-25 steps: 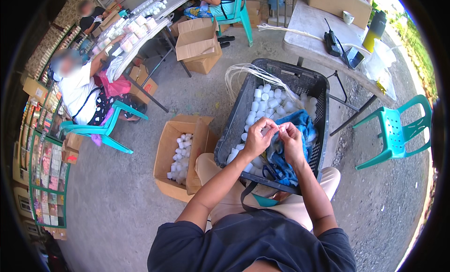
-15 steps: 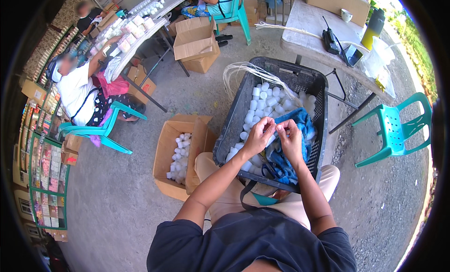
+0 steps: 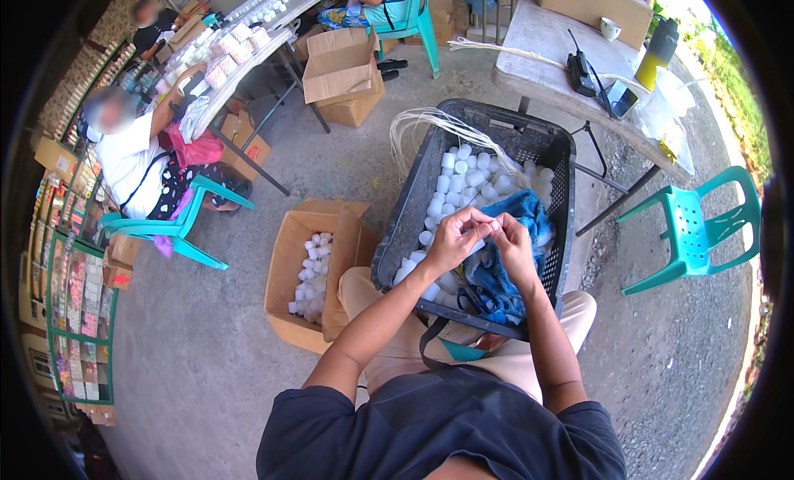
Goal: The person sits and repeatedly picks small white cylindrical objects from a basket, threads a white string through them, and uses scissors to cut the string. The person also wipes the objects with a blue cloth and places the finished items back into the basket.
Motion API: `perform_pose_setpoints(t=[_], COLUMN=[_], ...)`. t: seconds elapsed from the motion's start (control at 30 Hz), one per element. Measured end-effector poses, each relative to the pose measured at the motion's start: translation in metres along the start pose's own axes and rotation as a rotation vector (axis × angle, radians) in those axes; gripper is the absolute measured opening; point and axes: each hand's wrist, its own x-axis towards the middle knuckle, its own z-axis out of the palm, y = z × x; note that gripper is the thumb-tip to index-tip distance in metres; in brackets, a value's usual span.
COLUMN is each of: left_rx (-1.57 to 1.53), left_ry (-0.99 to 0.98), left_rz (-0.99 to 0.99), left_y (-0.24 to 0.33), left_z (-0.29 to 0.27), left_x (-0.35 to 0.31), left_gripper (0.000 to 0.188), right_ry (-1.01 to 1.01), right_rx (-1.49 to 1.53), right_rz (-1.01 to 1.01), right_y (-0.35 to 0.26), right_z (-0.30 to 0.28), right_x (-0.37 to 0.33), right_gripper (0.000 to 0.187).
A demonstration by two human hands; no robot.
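Observation:
My left hand [image 3: 457, 238] and my right hand [image 3: 515, 247] meet fingertip to fingertip, both pinched closed, above a black plastic crate [image 3: 393, 232] at my lap. What the fingertips grip is too small to make out. Just beneath them shows a white cylinder [image 3: 477, 247]; whether it is held or lies below, I cannot tell. Many small white cylinders [image 3: 473, 180], looking like short candles, fill the crate. A blue patterned cloth [image 3: 521, 209] lies over some, with dark scissor-like handles [image 3: 471, 300] near it. A bundle of white strings [image 3: 451, 123] hangs over the far rim.
An open cardboard box [image 3: 281, 257] with more white cylinders stands left of the crate. To the right are a table [image 3: 529, 50] bearing a radio [image 3: 581, 73] and bottle [image 3: 659, 50], and a green chair [image 3: 691, 228]. Other people sit at a long table at far left.
My hands stay pinched together over the crate, the fingertips a little closer. The whole view has shifted slightly. At the left table, the seated person in white has moved their head and arm.

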Motion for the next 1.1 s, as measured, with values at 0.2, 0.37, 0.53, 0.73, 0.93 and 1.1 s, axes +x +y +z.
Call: perform_pose_setpoints(t=[0.2, 0.37, 0.53, 0.73, 0.93, 1.1], left_rx=[0.379, 0.272, 0.176, -0.314, -0.306, -0.777], left_ry=[0.082, 0.033, -0.064, 0.388, 0.196, 0.153], left_rz=[0.172, 0.071, -0.131, 0.029, 0.025, -0.154], left_y=[0.003, -0.002, -0.005, -0.019, 0.004, 0.047], left_z=[0.001, -0.003, -0.003, -0.007, 0.003, -0.026], left_x=[0.001, -0.002, -0.005, 0.011, 0.012, 0.024], left_gripper=[0.011, 0.007, 0.01, 0.027, 0.043, 0.038], right_ry=[0.034, 0.114, 0.188, -0.055, 0.116, 0.087], right_rx=[-0.07, -0.25, -0.263, -0.266, -0.402, -0.505], right_rz=[-0.024, -0.094, -0.083, -0.001, -0.297, -0.397], right_y=[0.015, 0.007, 0.013, 0.014, -0.024, -0.052], right_z=[0.002, 0.007, 0.006, 0.007, 0.02, 0.012], right_x=[0.003, -0.001, 0.003, -0.002, 0.013, 0.003], right_gripper=[0.021, 0.021, 0.023, 0.027, 0.013, 0.013])
